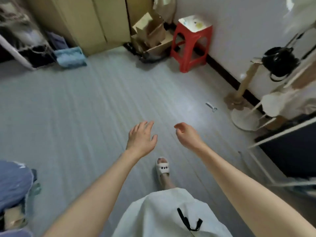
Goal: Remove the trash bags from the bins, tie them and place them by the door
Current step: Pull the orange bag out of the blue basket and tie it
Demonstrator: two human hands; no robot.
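Note:
My left hand [142,136] hangs out in front of me over the grey floor [77,117], fingers spread and relaxed, holding nothing. My right hand [187,134] is beside it, a little to the right, with fingers loosely curled and nothing in them. No trash bag or bin shows clearly in the head view. At the lower left edge lies a bluish bundle [13,185] that I cannot identify.
A red plastic stool [191,43] stands against the far wall beside open cardboard boxes [150,35]. A fan base [244,118] and a white rack [280,134] crowd the right side. A blue cloth [71,57] lies at the far left. A small object [212,106] lies on the floor.

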